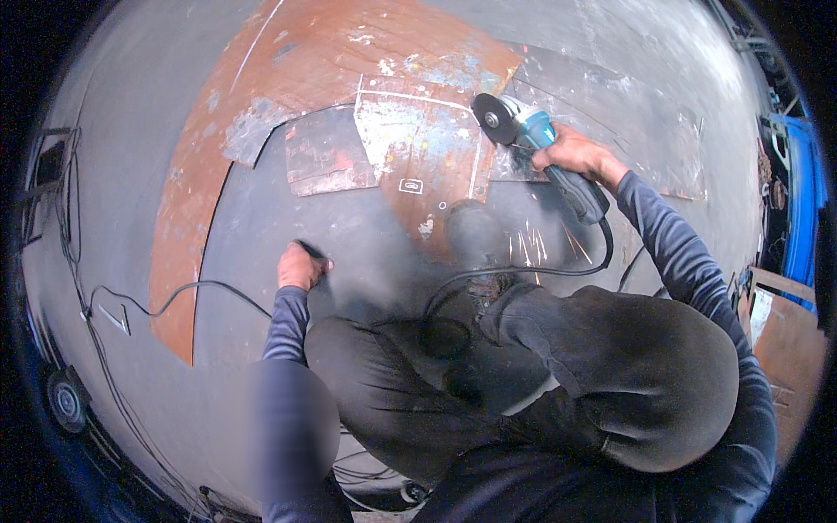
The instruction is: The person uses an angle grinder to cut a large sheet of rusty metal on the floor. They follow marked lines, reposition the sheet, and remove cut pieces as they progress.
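Knees (540, 375) bent under me, left hand (301, 266) fisted on steel plate (349, 253), right hand (575, 155) gripping angle grinder (536, 144), long axis four-to-ten o'clock, disc (495, 118) pointing ten

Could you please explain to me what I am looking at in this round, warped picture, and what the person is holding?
This is a single view from a wide fisheye camera worn on a person's head, looking down, so straight edges bend toward the rim. No robot is involved: two bare hands in dark blue sleeves do the work. The right hand grips an angle grinder with a blue body and a dark disc, and sparks fly below it. Its black cable loops back toward the person's dark trousers. The left hand rests as a fist on the large grey steel plate. On that plate lie rusty, paint-flecked metal sheets, one marked with white lines.
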`<move>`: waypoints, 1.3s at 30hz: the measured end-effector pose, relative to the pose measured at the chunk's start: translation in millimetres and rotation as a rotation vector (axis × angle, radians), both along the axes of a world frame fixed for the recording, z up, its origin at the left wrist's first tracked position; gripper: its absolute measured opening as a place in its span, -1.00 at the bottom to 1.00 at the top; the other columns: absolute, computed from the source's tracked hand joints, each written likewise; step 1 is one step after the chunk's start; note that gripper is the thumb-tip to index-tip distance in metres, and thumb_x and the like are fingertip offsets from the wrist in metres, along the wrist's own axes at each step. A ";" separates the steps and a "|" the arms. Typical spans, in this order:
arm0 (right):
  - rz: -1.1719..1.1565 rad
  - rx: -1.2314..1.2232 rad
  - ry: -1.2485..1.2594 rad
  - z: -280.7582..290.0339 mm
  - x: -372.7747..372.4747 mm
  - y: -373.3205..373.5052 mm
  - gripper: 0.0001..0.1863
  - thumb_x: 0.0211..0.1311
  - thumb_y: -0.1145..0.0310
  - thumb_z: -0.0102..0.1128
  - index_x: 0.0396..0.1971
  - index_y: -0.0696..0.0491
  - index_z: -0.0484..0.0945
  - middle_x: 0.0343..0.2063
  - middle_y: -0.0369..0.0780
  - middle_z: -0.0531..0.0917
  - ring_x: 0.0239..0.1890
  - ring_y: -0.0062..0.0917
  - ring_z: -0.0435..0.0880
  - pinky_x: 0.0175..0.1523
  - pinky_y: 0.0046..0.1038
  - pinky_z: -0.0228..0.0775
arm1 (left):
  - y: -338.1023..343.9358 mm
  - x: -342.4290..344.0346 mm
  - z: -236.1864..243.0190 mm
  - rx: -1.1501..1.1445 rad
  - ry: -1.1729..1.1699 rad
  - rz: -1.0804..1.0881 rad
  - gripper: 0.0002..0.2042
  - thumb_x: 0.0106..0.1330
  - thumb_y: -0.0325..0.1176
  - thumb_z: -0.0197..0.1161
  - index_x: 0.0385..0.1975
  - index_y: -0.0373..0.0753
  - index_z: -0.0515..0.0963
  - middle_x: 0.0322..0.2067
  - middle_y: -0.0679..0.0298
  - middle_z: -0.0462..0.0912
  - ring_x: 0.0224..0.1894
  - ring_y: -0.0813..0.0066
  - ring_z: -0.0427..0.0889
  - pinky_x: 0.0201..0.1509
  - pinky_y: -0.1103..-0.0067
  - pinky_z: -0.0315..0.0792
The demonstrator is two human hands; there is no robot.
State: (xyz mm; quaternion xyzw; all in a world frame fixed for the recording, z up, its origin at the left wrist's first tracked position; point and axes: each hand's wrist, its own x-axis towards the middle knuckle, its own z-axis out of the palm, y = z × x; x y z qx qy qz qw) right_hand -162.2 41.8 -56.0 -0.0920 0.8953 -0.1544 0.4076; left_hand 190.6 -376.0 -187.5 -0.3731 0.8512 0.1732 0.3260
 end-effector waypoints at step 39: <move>0.006 0.049 0.084 12.7 5.7 -12.9 -0.01 -0.33 0.06 0.53 0.19 0.33 0.48 0.03 0.11 0.68 0.04 -0.11 0.71 0.14 -0.22 0.53 | 0.9 2.4 6.0 0.000 0.023 0.009 -0.23 -0.05 0.02 0.70 0.01 -0.44 0.53 0.03 -0.18 0.69 0.15 -0.09 0.67 0.24 0.26 0.54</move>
